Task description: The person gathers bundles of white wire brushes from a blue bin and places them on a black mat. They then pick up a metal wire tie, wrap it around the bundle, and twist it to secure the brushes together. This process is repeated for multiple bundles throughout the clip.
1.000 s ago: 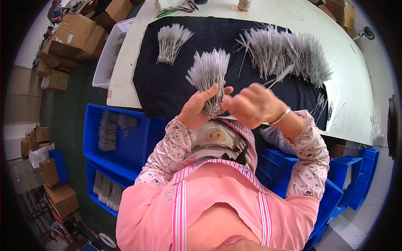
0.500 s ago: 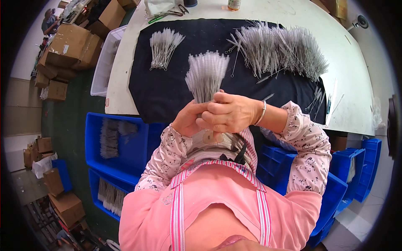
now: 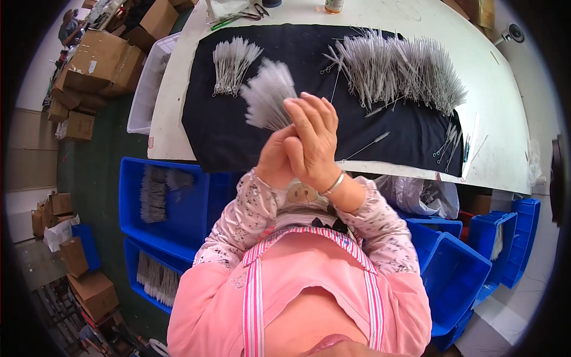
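No wording or number can be read anywhere in view. 1 small white label (image 3: 92,66) stands on the side of a large cardboard box (image 3: 104,47) at the upper left, its print too small to make out. 1 small reddish sticker (image 3: 151,143) sits at the near left corner of the white worktop (image 3: 169,119), likewise illegible. The bottle (image 3: 333,5) cut off by the upper edge bears coloured markings too small to read. On the pink top (image 3: 309,259), 1 embroidered motif (image 3: 238,279) shows curling lines; whether they form letters cannot be told.
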The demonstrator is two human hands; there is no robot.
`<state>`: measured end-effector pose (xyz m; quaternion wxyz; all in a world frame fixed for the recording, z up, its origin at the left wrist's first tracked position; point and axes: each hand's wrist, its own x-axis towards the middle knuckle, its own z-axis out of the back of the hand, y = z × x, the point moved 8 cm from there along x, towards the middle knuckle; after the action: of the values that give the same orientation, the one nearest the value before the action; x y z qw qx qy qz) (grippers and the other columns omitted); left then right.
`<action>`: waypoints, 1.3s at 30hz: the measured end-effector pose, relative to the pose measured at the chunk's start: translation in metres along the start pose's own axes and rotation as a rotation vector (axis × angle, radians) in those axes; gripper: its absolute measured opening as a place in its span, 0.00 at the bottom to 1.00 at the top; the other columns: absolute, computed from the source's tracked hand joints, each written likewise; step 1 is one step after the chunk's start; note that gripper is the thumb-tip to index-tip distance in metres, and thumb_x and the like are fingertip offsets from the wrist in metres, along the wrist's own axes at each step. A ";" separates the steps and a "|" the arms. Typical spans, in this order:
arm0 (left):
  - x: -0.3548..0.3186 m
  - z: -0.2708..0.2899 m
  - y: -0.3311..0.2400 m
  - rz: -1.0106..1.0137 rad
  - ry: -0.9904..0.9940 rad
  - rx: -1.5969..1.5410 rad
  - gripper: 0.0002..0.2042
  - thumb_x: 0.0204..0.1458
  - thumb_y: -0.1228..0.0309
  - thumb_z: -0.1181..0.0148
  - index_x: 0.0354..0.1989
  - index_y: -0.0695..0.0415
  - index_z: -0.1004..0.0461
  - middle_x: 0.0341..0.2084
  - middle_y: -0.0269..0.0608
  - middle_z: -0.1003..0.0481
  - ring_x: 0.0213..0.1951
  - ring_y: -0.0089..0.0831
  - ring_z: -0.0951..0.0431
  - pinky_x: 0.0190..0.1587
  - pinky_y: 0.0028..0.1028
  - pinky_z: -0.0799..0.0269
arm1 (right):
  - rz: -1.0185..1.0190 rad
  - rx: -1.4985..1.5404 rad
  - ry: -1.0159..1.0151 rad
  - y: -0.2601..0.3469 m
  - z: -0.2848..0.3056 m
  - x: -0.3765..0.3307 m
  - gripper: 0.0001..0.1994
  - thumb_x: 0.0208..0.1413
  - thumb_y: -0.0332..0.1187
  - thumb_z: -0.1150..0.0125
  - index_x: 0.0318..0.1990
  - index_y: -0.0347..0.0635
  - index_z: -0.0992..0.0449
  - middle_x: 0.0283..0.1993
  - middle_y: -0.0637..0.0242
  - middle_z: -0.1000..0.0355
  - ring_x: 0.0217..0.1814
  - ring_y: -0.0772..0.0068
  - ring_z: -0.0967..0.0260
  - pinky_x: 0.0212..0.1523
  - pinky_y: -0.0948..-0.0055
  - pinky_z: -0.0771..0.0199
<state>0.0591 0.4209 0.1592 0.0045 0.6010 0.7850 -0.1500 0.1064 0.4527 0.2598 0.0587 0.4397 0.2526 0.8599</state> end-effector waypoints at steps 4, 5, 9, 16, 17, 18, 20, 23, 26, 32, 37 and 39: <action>-0.010 -0.009 -0.003 -0.187 -0.008 0.422 0.13 0.59 0.70 0.52 0.52 0.56 0.32 0.47 0.37 0.28 0.48 0.28 0.27 0.50 0.29 0.31 | -0.021 -0.158 0.034 0.004 -0.003 -0.012 0.22 0.57 0.41 0.55 0.53 0.36 0.30 0.57 0.57 0.35 0.65 0.52 0.44 0.69 0.53 0.69; -0.012 -0.003 -0.010 -0.328 -0.012 0.816 0.13 0.58 0.71 0.51 0.51 0.57 0.31 0.47 0.37 0.27 0.48 0.28 0.26 0.49 0.29 0.30 | -0.025 -0.200 0.044 0.003 -0.005 -0.015 0.22 0.58 0.41 0.56 0.53 0.36 0.30 0.57 0.57 0.35 0.65 0.53 0.44 0.70 0.53 0.72; -0.008 0.018 -0.012 -0.460 -0.037 0.918 0.15 0.58 0.72 0.50 0.53 0.58 0.34 0.46 0.37 0.28 0.47 0.25 0.27 0.48 0.26 0.30 | 0.016 0.029 0.016 -0.015 -0.006 -0.027 0.20 0.50 0.36 0.41 0.51 0.40 0.28 0.55 0.58 0.35 0.60 0.56 0.38 0.67 0.52 0.56; -0.009 0.021 -0.021 -0.431 -0.254 0.843 0.10 0.52 0.79 0.42 0.43 0.60 0.28 0.29 0.34 0.25 0.27 0.19 0.27 0.23 0.18 0.34 | -0.929 1.018 0.075 -0.090 -0.041 -0.043 0.11 0.51 0.29 0.35 0.40 0.35 0.26 0.34 0.67 0.27 0.31 0.84 0.32 0.28 0.82 0.31; -0.012 0.020 -0.022 -0.418 -0.249 0.858 0.12 0.51 0.79 0.41 0.45 0.59 0.28 0.29 0.33 0.25 0.27 0.19 0.27 0.23 0.18 0.34 | -0.827 1.006 0.005 -0.086 -0.036 -0.036 0.10 0.54 0.32 0.37 0.39 0.35 0.26 0.27 0.73 0.27 0.26 0.89 0.35 0.24 0.87 0.34; -0.014 0.019 -0.022 -0.407 -0.252 0.866 0.14 0.51 0.78 0.40 0.47 0.58 0.29 0.29 0.33 0.26 0.28 0.20 0.27 0.23 0.18 0.33 | -0.832 0.997 -0.013 -0.088 -0.035 -0.037 0.09 0.55 0.31 0.38 0.39 0.35 0.27 0.28 0.74 0.28 0.27 0.89 0.34 0.25 0.86 0.33; -0.015 0.014 -0.022 -0.381 -0.261 0.863 0.15 0.51 0.79 0.41 0.49 0.58 0.31 0.30 0.33 0.26 0.28 0.20 0.26 0.23 0.18 0.33 | -0.841 0.978 -0.047 -0.093 -0.033 -0.038 0.07 0.56 0.28 0.40 0.40 0.35 0.27 0.30 0.74 0.29 0.30 0.88 0.34 0.27 0.85 0.31; -0.017 0.018 -0.023 -0.371 -0.289 0.835 0.18 0.51 0.80 0.43 0.52 0.58 0.33 0.32 0.34 0.25 0.28 0.20 0.26 0.24 0.18 0.33 | -0.854 1.020 0.014 -0.092 -0.037 -0.039 0.07 0.56 0.29 0.40 0.39 0.36 0.27 0.30 0.74 0.30 0.32 0.86 0.33 0.29 0.85 0.32; -0.018 0.026 -0.024 -0.407 -0.327 0.828 0.17 0.52 0.80 0.43 0.51 0.58 0.32 0.33 0.34 0.25 0.28 0.20 0.26 0.24 0.17 0.33 | -0.806 1.087 0.047 -0.092 -0.041 -0.040 0.07 0.55 0.29 0.40 0.38 0.35 0.27 0.32 0.73 0.28 0.33 0.86 0.32 0.32 0.85 0.31; -0.019 0.036 -0.041 -0.591 -0.336 1.136 0.09 0.52 0.79 0.42 0.42 0.60 0.25 0.29 0.31 0.24 0.26 0.16 0.28 0.24 0.17 0.35 | -0.713 1.121 0.042 -0.090 -0.038 -0.039 0.09 0.55 0.27 0.39 0.42 0.33 0.26 0.37 0.68 0.25 0.37 0.82 0.30 0.40 0.80 0.29; -0.022 0.037 -0.048 -0.723 -0.316 1.280 0.10 0.51 0.80 0.41 0.43 0.61 0.25 0.34 0.35 0.22 0.34 0.20 0.25 0.34 0.22 0.30 | -0.676 1.078 0.048 -0.088 -0.033 -0.040 0.11 0.54 0.27 0.38 0.44 0.33 0.27 0.40 0.67 0.26 0.39 0.82 0.30 0.40 0.81 0.30; -0.023 0.048 -0.052 -0.784 -0.353 1.403 0.10 0.51 0.81 0.41 0.43 0.62 0.25 0.33 0.34 0.22 0.29 0.17 0.28 0.29 0.18 0.33 | -0.661 1.068 -0.026 -0.088 -0.023 -0.038 0.13 0.54 0.27 0.39 0.46 0.34 0.27 0.44 0.67 0.28 0.39 0.83 0.33 0.39 0.83 0.32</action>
<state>0.0078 0.3755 0.1296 -0.3016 0.1137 0.6493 -0.6888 0.1003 0.5075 0.1783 0.0968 0.3175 0.7693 0.5460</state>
